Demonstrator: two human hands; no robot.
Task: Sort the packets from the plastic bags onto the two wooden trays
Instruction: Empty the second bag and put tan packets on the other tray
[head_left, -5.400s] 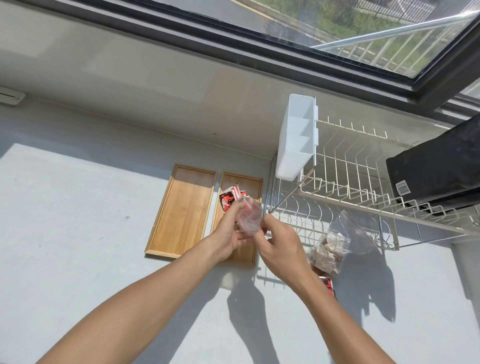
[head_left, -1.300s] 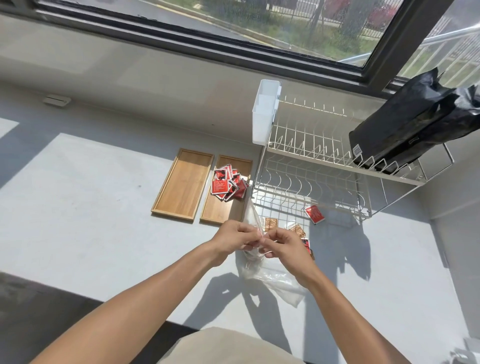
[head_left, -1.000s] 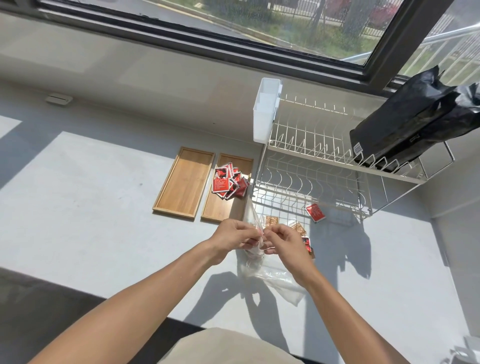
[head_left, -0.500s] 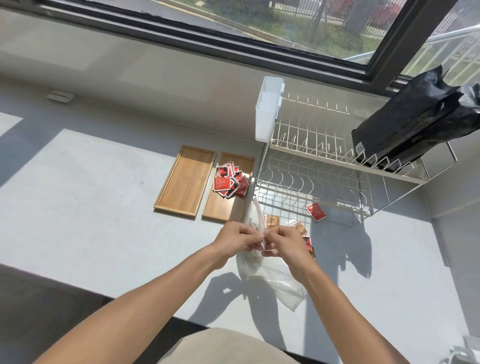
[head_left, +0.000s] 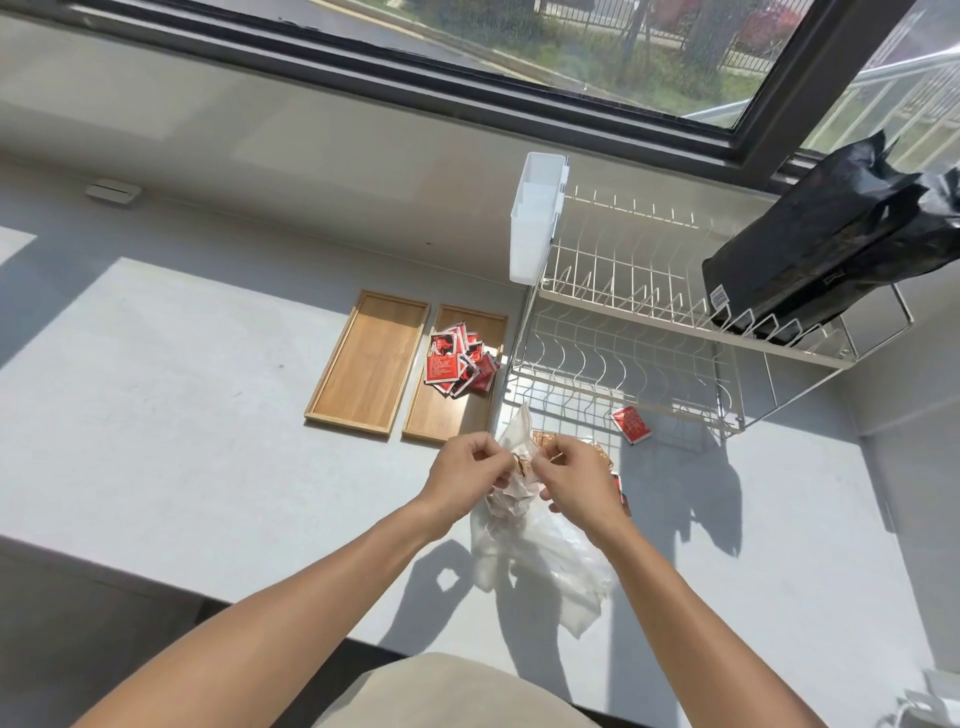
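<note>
Two wooden trays lie side by side on the grey counter. The left tray (head_left: 366, 364) holds nothing. On the right tray (head_left: 447, 410) sits a pile of red packets (head_left: 457, 364). My left hand (head_left: 467, 470) and my right hand (head_left: 569, 480) both pinch the top of a clear plastic bag (head_left: 511, 499) holding brown packets (head_left: 543, 441). A second, flattened clear bag (head_left: 550, 566) lies under it. One red packet (head_left: 630, 424) lies loose under the dish rack, and another red packet (head_left: 617, 486) shows partly behind my right wrist.
A white wire dish rack (head_left: 649, 332) stands right of the trays, with a white cutlery holder (head_left: 535, 215) on its left end and a black bag (head_left: 831, 254) on its top tier. A window runs along the back. The counter's front edge is near my body.
Red packets that were being emptied from a bag now lie piled on the right tray. My hands have come nearer and now hold the bag of brown packets, with little movement over the last second.
</note>
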